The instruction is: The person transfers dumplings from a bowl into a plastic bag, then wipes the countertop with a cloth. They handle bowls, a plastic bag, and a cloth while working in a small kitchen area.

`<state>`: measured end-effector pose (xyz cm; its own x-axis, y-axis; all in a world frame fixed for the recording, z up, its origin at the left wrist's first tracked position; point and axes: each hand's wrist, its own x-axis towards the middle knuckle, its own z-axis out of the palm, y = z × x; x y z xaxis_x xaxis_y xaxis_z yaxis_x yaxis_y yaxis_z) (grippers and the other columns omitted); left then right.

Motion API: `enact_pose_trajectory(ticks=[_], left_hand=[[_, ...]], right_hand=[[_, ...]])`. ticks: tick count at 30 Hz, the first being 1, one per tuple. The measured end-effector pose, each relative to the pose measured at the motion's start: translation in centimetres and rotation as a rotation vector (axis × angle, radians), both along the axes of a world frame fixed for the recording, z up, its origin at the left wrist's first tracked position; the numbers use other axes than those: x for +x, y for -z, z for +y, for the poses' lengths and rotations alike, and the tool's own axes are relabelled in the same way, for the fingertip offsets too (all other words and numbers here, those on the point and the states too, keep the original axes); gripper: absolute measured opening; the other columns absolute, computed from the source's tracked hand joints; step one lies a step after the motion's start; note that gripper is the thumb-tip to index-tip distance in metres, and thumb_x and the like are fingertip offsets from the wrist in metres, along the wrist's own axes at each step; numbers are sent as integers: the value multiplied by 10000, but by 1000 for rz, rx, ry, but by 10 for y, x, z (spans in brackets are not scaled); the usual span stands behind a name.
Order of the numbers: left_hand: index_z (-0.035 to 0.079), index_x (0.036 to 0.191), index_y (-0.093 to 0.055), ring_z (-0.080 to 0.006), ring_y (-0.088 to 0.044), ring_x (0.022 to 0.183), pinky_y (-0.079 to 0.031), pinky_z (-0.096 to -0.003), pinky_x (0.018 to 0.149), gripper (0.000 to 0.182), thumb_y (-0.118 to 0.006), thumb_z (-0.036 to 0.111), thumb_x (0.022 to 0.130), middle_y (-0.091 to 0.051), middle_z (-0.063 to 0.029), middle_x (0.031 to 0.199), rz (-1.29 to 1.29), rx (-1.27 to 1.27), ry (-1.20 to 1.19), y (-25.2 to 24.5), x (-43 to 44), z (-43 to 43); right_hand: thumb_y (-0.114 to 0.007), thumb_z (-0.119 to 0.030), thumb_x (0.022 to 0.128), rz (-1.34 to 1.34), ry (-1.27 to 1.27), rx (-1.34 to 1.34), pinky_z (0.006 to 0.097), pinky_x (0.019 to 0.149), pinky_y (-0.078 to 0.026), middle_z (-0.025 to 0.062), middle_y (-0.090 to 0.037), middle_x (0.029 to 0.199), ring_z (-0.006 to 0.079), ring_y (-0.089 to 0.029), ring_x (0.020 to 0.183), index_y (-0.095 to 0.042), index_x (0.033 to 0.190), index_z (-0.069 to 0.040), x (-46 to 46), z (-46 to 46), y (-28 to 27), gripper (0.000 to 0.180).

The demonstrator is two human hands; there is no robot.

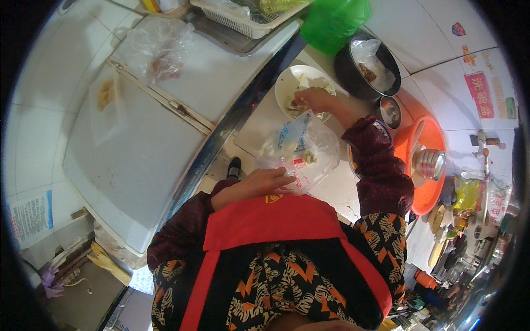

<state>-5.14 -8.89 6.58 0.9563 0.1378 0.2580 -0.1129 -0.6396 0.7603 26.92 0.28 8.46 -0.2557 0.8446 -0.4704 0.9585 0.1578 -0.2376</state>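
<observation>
In my left hand (267, 181) is the near edge of a clear plastic bag (321, 163) that bears blue and red printing. A small clump of pale green food (309, 157) shows in the bag. My right hand (315, 100) reaches into a white bowl (285, 82) just beyond the bag. Its fingers are bent down among pale, greenish food pieces (295, 108) in the bowl. The fingertips are partly hidden, so whether they pinch any food cannot be told.
A white chest freezer (136, 165) fills the left, with a bag of meat (165, 68) on its lid. Beyond the bowl are a green plastic bag (335, 25) and a dark pot (343, 62). An orange basin (430, 198) stands by my right arm.
</observation>
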Motion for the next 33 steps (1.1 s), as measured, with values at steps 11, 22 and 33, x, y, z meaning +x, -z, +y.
enact_pose_trajectory(ticks=[11,22,33], left_hand=[[160,1272,-506,-338,-593,829,-486,-394,646,522,-691,234,790,-505,-118,983,121,-135,-142,-2,-20,9],[126,1307,-480,-349,-579,788,-463,-411,623,569,-669,130,770,-485,-130,939,59,-133,-165,-9,-28,14],[144,1330,-469,-331,-571,769,-455,-412,610,619,-681,149,748,-472,-118,905,65,-134,-191,-12,-25,12]], right_hand=[[-689,-262,736,304,381,244,363,639,-489,110,-653,812,254,-633,721,-614,938,-107,47,21,18,266],[-724,-361,672,-111,57,230,498,840,-463,167,-526,1151,368,-547,1074,-543,1214,-174,-24,6,6,602],[-666,-228,701,-91,102,431,477,815,-480,193,-518,1138,364,-576,996,-561,1179,-152,-19,26,24,495]])
